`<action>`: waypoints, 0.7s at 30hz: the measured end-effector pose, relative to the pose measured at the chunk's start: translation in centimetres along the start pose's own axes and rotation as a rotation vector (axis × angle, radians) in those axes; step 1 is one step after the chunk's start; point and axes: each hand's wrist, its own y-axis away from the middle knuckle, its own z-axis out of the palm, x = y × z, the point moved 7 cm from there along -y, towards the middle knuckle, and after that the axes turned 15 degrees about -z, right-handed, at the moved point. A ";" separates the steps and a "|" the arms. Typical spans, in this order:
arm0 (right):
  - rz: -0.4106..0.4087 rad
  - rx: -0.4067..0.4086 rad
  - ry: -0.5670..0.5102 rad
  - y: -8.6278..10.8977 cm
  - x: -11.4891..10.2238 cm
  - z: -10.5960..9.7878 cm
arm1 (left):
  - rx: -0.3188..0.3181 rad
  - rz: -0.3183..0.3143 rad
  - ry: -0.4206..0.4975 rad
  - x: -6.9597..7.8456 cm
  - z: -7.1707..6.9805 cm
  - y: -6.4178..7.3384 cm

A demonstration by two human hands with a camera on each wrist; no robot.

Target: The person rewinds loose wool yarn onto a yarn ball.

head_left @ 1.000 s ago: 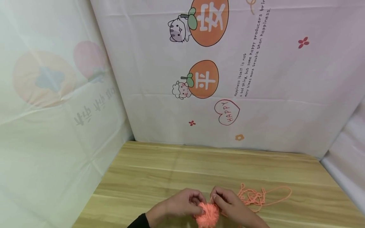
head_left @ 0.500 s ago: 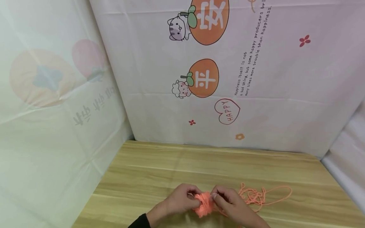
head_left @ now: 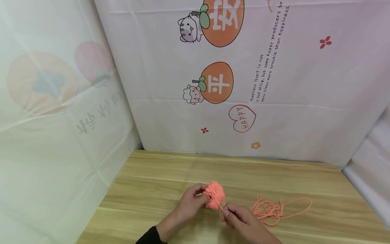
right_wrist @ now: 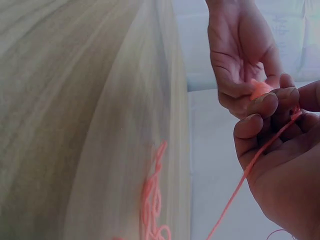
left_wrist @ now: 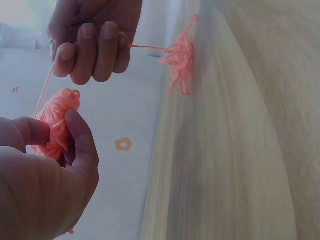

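Note:
A ball of coral-orange yarn (head_left: 215,194) is held above the table by my left hand (head_left: 190,203), thumb on one side and fingers on the other. My right hand (head_left: 240,218), lower and to the right, pinches the strand that leaves the ball. In the left wrist view, the strand (left_wrist: 44,92) runs taut from the yarn ball (left_wrist: 59,117) to the right hand (left_wrist: 95,47). The right wrist view has the strand (right_wrist: 250,167) crossing the right palm, with the ball mostly hidden behind the fingers.
A loose tangle of the same yarn (head_left: 269,210) lies on the wooden table (head_left: 170,169), right of the hands, with one long loop reaching right. White printed cloth (head_left: 170,128) hangs along the table's back edge, and more cloth (head_left: 61,152) hangs at the left.
My left hand has raised the yarn ball away from me and turned it. My right hand has drawn apart from it, so a short stretch of strand shows between them.

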 end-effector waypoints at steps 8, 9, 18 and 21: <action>0.044 0.004 0.015 0.4 1.0 0.5 | -0.095 -0.006 0.103 0.5 0.6 0.2; 0.045 0.007 0.016 0.4 1.1 0.5 | -0.110 -0.008 0.115 0.6 0.7 0.2; 0.144 0.022 0.005 0.7 2.2 0.1 | -0.303 -0.026 0.192 1.1 2.1 0.9; 0.170 0.048 -0.008 0.9 2.6 -0.4 | -0.362 -0.027 0.189 1.2 2.7 1.3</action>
